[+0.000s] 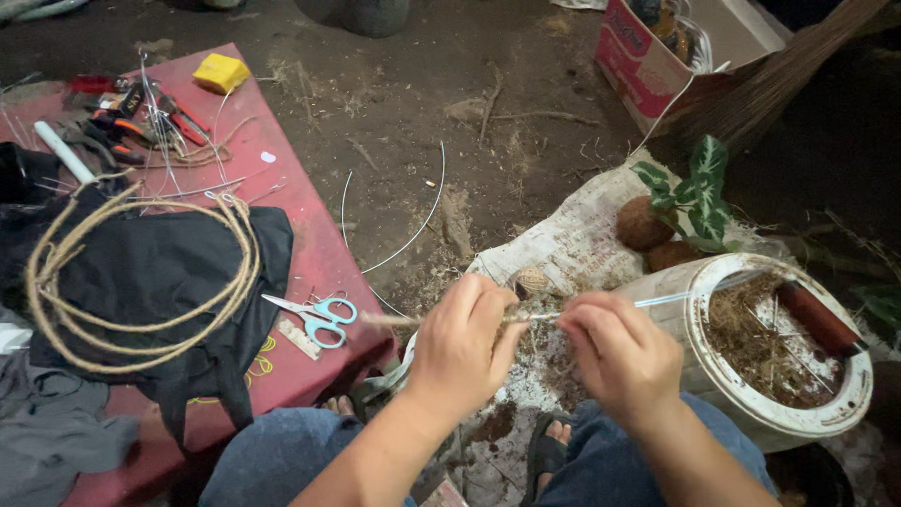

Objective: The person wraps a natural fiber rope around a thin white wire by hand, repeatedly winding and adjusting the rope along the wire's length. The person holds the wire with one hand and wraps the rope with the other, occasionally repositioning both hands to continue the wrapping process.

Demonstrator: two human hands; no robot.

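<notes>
My left hand [465, 343] and my right hand [621, 352] pinch a thin metal wire [657, 300] between them, just above my knees. The stretch of wire by my left fingers is wrapped in tan twine [389, 320]; the bare end runs right over a white bucket [849, 399]. A small ball of twine [532, 280] lies on the ground just beyond my hands.
A red mat [310, 221] at left carries scissors [314, 314] with pale blue handles, a coil of rope [141, 272] on black cloth, pliers [141, 117] and a yellow block [221, 72]. The bucket holds brown fibre and a trowel [817, 319]. A small leafy plant [690, 192] and a cardboard box [657, 56] sit behind.
</notes>
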